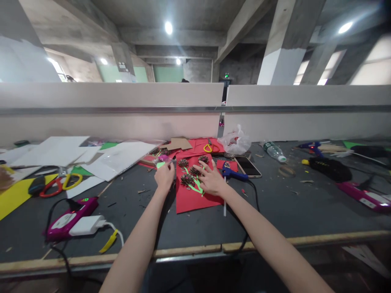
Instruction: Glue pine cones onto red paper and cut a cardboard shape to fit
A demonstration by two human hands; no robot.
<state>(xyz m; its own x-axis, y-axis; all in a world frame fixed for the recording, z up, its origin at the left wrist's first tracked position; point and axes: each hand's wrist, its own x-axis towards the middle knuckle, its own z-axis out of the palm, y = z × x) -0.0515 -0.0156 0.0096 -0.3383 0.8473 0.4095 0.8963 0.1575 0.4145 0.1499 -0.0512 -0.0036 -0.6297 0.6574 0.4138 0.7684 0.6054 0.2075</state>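
Note:
A red sheet of card [185,203] lies on the dark bench, bearing several pine cones [187,179] and light green paper stems [195,189]. My right hand [212,181] rests over the card's right half, fingers spread, the fingertips beside or on the cones. To the left of the card, my left hand [165,177] is closed with its fingers curled away from me; what they hold, if anything, is hidden. Just beyond it shows a bright green piece [160,164]. A blue glue gun [235,174] lies right of the card, close to my right hand.
Red-and-yellow scissors [210,147] lie on red paper behind the card. A plastic bag [236,140], a phone [249,167] and a bottle [274,151] stand or lie to the right. At left are white boards [122,158], more scissors [62,183] and a purple power strip [71,219].

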